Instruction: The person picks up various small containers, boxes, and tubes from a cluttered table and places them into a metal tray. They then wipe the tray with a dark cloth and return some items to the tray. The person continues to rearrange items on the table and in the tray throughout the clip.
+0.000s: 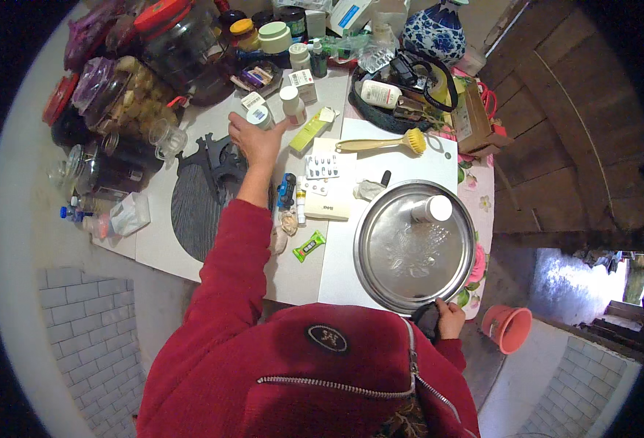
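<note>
Your left hand [255, 139] is far out on the bench [293, 270], fingers closed around a small white jar [261, 115], while your right hand [450, 319] grips the tray [413, 244] rim, so your sleeve could knock over nearby bottles [293, 104].

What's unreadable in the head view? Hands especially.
- Left hand: its grip on the small white bottle is hidden by the hand itself.
- Right hand: the dark thing it holds at the tray rim is too small to identify.
- Table's near edge: covered by the red jacket.
</note>
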Motion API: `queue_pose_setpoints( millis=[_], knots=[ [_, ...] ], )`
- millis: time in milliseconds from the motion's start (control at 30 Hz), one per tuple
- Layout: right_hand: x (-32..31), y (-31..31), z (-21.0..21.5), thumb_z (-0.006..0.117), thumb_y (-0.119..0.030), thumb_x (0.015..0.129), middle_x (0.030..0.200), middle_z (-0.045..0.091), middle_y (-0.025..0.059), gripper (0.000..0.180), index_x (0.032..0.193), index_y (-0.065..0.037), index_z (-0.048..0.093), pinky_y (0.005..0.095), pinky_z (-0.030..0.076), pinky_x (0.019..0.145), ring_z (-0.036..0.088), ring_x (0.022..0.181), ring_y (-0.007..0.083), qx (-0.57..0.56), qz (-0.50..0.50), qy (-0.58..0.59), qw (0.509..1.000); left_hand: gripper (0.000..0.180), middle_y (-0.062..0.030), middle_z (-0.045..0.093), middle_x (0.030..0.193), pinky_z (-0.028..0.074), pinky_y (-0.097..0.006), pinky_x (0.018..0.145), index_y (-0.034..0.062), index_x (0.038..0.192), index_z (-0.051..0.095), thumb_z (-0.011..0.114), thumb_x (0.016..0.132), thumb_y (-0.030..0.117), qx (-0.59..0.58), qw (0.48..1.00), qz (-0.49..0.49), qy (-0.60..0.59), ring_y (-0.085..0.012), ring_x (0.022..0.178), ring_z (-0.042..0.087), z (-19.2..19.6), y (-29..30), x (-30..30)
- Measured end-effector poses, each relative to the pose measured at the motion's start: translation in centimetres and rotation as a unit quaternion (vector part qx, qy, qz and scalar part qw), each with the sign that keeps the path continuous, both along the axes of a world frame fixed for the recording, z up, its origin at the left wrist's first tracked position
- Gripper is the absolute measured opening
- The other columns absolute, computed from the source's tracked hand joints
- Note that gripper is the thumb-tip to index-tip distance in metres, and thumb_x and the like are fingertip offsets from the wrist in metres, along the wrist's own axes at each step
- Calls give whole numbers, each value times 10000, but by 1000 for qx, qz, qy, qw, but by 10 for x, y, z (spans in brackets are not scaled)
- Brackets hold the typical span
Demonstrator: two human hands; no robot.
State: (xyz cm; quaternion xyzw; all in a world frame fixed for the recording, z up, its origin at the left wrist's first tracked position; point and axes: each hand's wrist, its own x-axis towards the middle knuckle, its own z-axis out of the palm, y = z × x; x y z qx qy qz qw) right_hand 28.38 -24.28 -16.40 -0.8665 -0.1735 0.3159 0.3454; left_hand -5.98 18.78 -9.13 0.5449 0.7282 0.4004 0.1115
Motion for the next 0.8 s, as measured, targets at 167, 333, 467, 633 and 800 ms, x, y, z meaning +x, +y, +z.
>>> queue_pose_setpoints(
  millis=[167,333,467,633,800],
  knots=[
    [-2,0,4,716,-270,744,483,377,16,448,518,7,445,333,283,474,331,496,117,-4,31,-59,998,730,-213,592,1087,459,-408,883,-36,1161,488,841,581,232,-19,994,-36,-98,-354,1022,577,-32,34,-17],
    [-9,5,21,658,-353,771,645,603,167,403,776,49,634,384,434,614,555,600,230,-63,46,-65,995,409,-104,677,817,529,-314,561,-4,961,586,799,665,179,6,995,-27,-94,-177,608,640,-15,16,-19],
    [-13,13,31,666,-382,739,648,603,177,411,728,28,635,397,443,616,574,599,289,-126,47,-80,988,379,-100,677,867,542,-275,631,-35,1000,568,786,716,88,67,945,-244,-207,-154,730,660,20,-57,17],
    [-13,14,33,666,-354,732,649,605,186,388,693,29,622,392,447,612,580,597,293,-108,26,-36,993,633,-87,645,1012,503,-286,794,-1,1184,538,825,653,187,-93,868,-452,-186,-156,885,624,20,-138,102],
    [-13,9,23,707,-321,737,523,512,75,374,624,17,592,343,385,514,454,500,154,-50,6,-52,997,605,-142,639,976,505,-339,786,2,1144,547,816,621,148,-15,858,-512,-20,-260,883,634,-13,-147,159]
  ],
)
